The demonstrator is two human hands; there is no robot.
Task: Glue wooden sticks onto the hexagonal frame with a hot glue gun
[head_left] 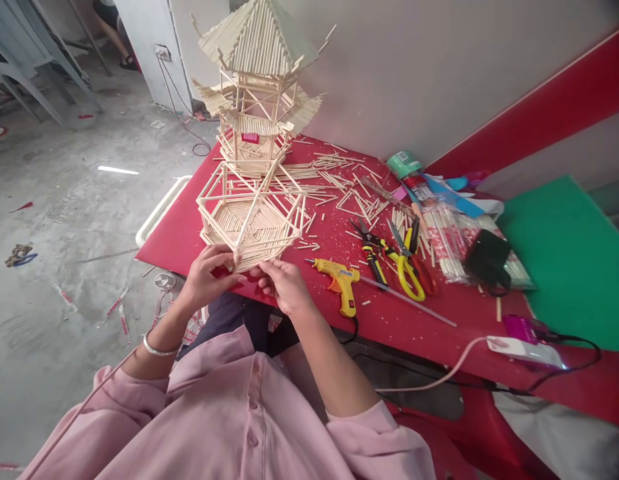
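A hexagonal frame of thin wooden sticks rests on the red table near its front edge. My left hand pinches the frame's near lower corner, fingers closed on it. Just right of that, my right hand grips the same near edge, fingers curled against the sticks. Behind the frame stands a tall pagoda-like stick tower with tiered roofs.
A yellow glue gun lies right of my right hand, then yellow-handled scissors and cutters. Loose sticks litter the table's middle. Bagged sticks, a black pouch, a green board and cables sit at right.
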